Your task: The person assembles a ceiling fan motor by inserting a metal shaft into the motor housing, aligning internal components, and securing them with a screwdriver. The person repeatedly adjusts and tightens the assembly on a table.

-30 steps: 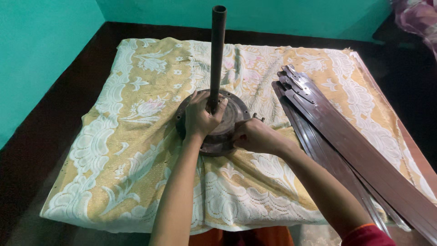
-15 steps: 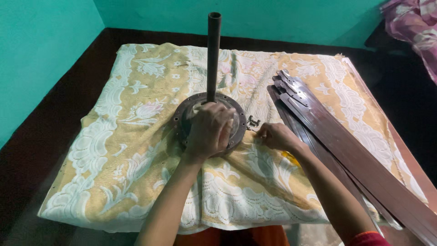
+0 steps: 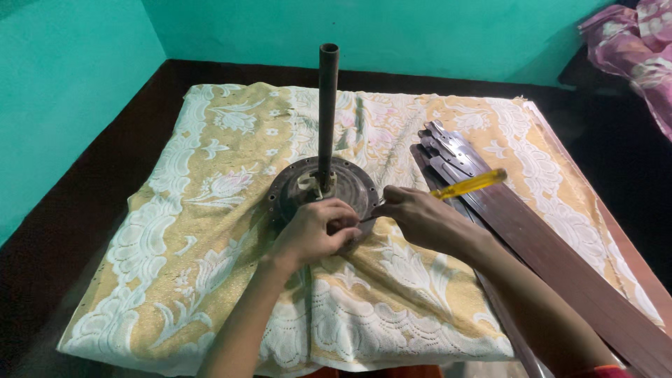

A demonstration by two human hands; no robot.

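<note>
Left to right, then. Teal wall (image 3: 70, 105) on the left, dark floor (image 3: 63, 231) below it. A yellow-and-white patterned cloth (image 3: 175, 231) is spread over the floor and carries everything.

Centre: round dark motor hub (image 3: 294, 189) lying flat on the cloth, a dark rod (image 3: 327, 112) rising upright from its middle. Left hand (image 3: 315, 234) rests on the near rim of the hub, fingers curled down over the edge; grip closed on the rim, as far as can be told, with the fingertips partly hidden.

Just right of it: right hand (image 3: 420, 220), grip closed around a screwdriver (image 3: 462, 187) with a clear yellow handle. Handle sticks out up and to the right, away from the hub; the thin shaft runs down and left toward the hub's near-right rim, beside the left hand's fingers. Long axis is thus a diagonal, lower left to upper right. The tip's exact seat is too small to make out.

So the hub lies left of and slightly beyond the right hand, directly under the left. The left hand is nearer.

Further right: brown fan blades (image 3: 546, 252) stacked lengthwise, metal ends toward the far side. Far right corner, pink cloth (image 3: 630, 49).
</note>
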